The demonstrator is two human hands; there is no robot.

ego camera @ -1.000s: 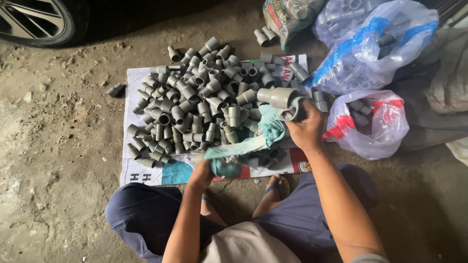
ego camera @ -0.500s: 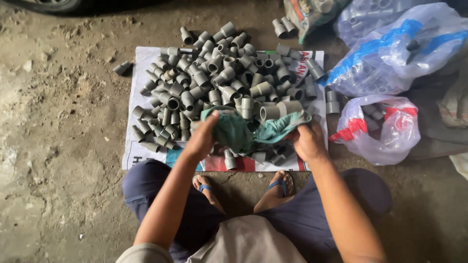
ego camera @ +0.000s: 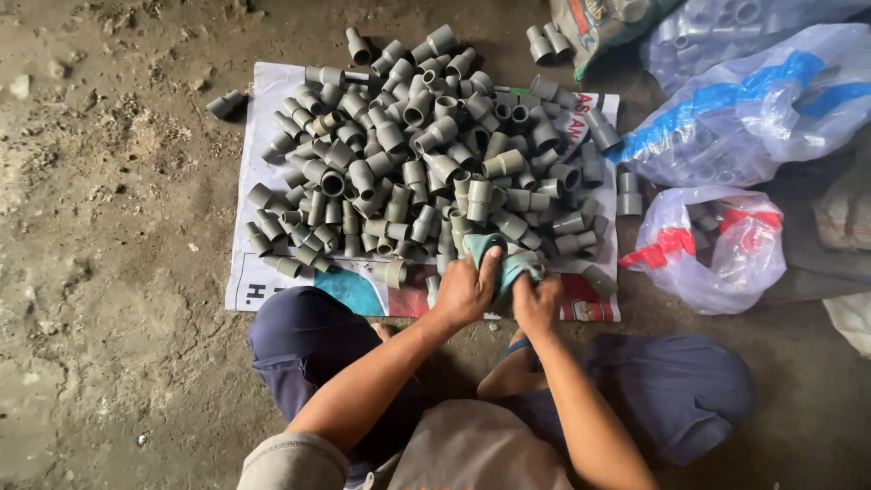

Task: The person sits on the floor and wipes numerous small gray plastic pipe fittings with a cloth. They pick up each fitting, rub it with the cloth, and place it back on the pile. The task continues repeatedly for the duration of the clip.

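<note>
**Rubbing one pipe piece while a big pile waits**

We squat on the dirt floor, and our knees in dark blue trousers are the closest thing to us. Just past them, our two hands meet over the near edge of the sheet. Our left hand (ego camera: 464,292) is wrapped around a green cloth (ego camera: 504,261), with the thumb up on top of it. Our right hand (ego camera: 537,306) is curled tight against the other side of the same cloth. The cloth is bunched up between both hands. There may be a pipe piece inside it, but we cannot see one, so we cannot tell.

Right past our hands lies the pile of grey pipe pieces (ego camera: 426,154). It covers most of the printed sheet (ego camera: 272,289) on the ground. A few pieces have rolled off, like one loose piece (ego camera: 224,104) on the dirt at the far left.

To the right sit see-through bags. The small bag (ego camera: 712,249) holds only a few grey pieces. The big bag (ego camera: 753,104) farther back holds more.

We think the work has a long way to go. The pile is still very big, and the small bag is nearly empty.
</note>
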